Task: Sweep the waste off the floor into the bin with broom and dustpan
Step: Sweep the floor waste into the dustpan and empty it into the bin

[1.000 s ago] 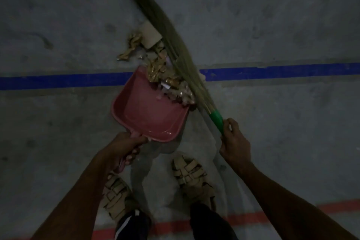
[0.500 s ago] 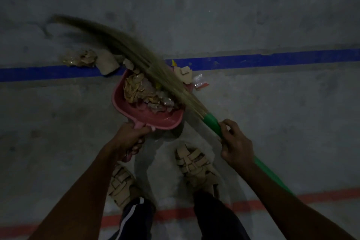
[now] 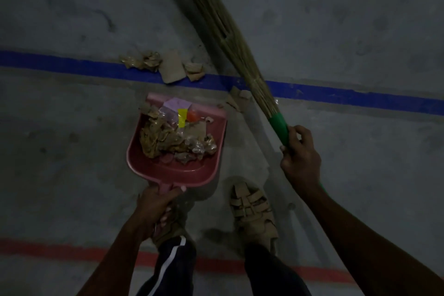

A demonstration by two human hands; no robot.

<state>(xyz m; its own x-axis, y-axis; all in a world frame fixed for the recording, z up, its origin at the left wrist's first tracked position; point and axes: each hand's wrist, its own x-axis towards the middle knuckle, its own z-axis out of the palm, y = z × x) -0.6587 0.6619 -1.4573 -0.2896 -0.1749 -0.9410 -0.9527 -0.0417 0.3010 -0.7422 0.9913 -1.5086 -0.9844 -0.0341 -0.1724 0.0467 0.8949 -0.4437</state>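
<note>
Your left hand (image 3: 157,206) is closed around the handle of the pink dustpan (image 3: 177,170), which sits at the centre and carries a loose pile of waste (image 3: 176,137). Your right hand (image 3: 300,158) is wrapped around the green grip of the broom (image 3: 230,41), whose bristles point to 12 o'clock. More scraps (image 3: 165,65) lie on the blue line (image 3: 60,65) at 11 o'clock. These look light, so sweep gently; the bristles look soft and should bend easily.
</note>
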